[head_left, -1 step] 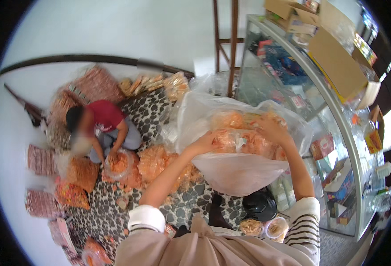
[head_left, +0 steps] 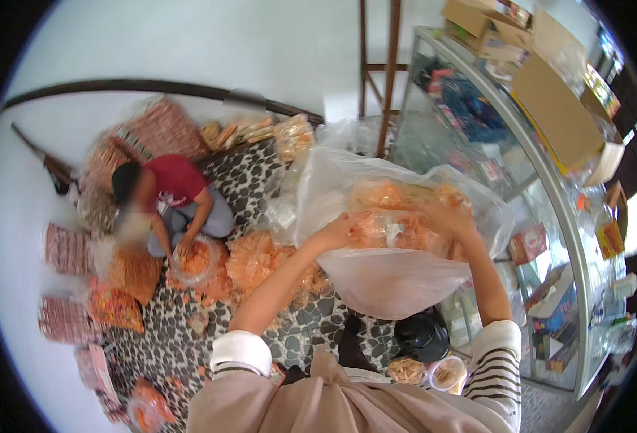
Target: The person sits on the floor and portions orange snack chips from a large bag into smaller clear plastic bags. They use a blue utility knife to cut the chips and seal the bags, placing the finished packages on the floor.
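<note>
A large translucent white plastic bag point(head_left: 398, 285) stands in front of me with its mouth spread wide. Inside lie several clear packets of orange snacks point(head_left: 380, 229), one with a small white label. At the left end of the front packet, my left hand point(head_left: 339, 232) curls its fingers round the edge. My right hand point(head_left: 448, 220) reaches over the packets at the right side of the bag. Its fingers are blurred against the orange packs, so their grip is unclear.
To the left, a person in a red shirt point(head_left: 178, 180) crouches with hands at a tub of orange snacks point(head_left: 196, 261). Packed snack bags point(head_left: 134, 278) line the wall. A glass display case point(head_left: 549, 209) stands right, a black helmet point(head_left: 421, 333) near my feet.
The whole view has shifted slightly, with the scene sitting a little further right. My right hand looks more blurred over the packets; my left hand keeps its place on the front packet.
</note>
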Demonstrator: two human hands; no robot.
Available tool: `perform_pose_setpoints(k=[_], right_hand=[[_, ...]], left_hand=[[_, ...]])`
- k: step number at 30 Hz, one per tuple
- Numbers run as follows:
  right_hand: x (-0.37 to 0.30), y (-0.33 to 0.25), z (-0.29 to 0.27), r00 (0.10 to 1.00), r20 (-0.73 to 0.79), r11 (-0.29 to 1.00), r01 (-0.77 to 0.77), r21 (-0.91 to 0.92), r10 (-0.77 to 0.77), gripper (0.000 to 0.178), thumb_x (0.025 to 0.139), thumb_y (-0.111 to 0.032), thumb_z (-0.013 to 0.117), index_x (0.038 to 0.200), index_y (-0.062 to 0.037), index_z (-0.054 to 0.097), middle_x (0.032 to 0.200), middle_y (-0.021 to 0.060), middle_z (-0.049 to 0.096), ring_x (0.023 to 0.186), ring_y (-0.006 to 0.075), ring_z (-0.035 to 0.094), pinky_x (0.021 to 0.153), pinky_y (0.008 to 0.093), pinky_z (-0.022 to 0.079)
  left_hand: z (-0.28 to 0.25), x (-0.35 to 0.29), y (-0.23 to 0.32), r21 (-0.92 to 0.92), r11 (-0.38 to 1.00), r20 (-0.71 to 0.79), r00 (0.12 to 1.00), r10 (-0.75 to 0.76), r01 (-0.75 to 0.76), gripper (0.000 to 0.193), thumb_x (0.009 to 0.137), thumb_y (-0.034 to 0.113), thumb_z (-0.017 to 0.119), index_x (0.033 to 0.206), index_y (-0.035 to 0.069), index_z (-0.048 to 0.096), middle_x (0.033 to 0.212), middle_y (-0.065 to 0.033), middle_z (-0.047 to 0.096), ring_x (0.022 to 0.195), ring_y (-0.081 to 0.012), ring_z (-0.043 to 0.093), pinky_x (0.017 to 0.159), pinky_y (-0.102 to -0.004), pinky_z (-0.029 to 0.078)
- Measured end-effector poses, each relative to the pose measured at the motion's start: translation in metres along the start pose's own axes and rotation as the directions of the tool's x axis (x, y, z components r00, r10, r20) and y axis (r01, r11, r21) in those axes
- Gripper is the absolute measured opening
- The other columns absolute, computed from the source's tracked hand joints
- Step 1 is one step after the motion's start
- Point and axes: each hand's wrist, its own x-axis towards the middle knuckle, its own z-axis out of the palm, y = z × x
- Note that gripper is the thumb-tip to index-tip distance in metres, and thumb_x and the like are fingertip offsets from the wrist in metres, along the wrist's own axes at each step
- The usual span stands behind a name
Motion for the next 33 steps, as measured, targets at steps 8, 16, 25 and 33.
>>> perform_pose_setpoints(k=[8, 16, 25, 33], right_hand=[[0.051, -0.217, -0.049, 0.863, -0.337, 0.926, 0.344, -0.156, -0.378, 0.025, 0.081, -0.014, 0.056, 0.103, -0.004, 0.053, 0.101, 0.0144, 0.054, 0.095, 0.0319, 0.052, 0.082, 0.039, 0.042], [0.013, -0.489, 0.245, 0.357, 0.135, 0.378, 0.903, 0.205, -0.924, 0.018, 0.083, -0.012, 0.052, 0.097, -0.0026, 0.055, 0.095, 0.0165, 0.058, 0.087, 0.0328, 0.055, 0.074, 0.0416, 0.043], [-0.009, -0.45, 0.547, 0.317, 0.86, 0.818, 0.546, 0.18, -0.401, 0.013, 0.084, -0.011, 0.049, 0.09, -0.0004, 0.055, 0.073, 0.0079, 0.057, 0.064, 0.0173, 0.056, 0.058, 0.0328, 0.047], [-0.052, -0.578, 0.601, 0.073, 0.893, 0.633, 0.731, 0.255, -0.444, 0.016, 0.086, -0.011, 0.048, 0.09, 0.0028, 0.055, 0.073, 0.0118, 0.059, 0.066, 0.0189, 0.059, 0.055, 0.0309, 0.048]], left_hand=[[-0.065, -0.177, -0.015, -0.148, 0.944, -0.818, 0.572, 0.052, -0.297, 0.034, 0.086, 0.015, 0.054, 0.119, 0.014, 0.05, 0.1, -0.0075, 0.055, 0.096, -0.0208, 0.053, 0.087, -0.0342, 0.041], [0.143, -0.495, -0.127, -0.652, 0.718, -0.681, -0.228, -0.696, -0.242, 0.026, 0.089, 0.021, 0.052, 0.11, 0.006, 0.053, 0.107, -0.0057, 0.058, 0.098, -0.0132, 0.054, 0.084, -0.0277, 0.042], [0.522, -0.65, -0.035, -0.871, 0.381, 0.209, -0.936, -0.283, -0.31, 0.017, 0.085, 0.006, 0.05, 0.102, 0.005, 0.056, 0.089, -0.0061, 0.06, 0.085, -0.0157, 0.058, 0.075, -0.0278, 0.046], [0.579, -0.593, -0.019, -0.398, 0.644, 0.632, -0.704, -0.324, -0.654, 0.018, 0.089, 0.014, 0.049, 0.103, 0.006, 0.056, 0.085, -0.0063, 0.061, 0.076, -0.0136, 0.059, 0.066, -0.0268, 0.046]])
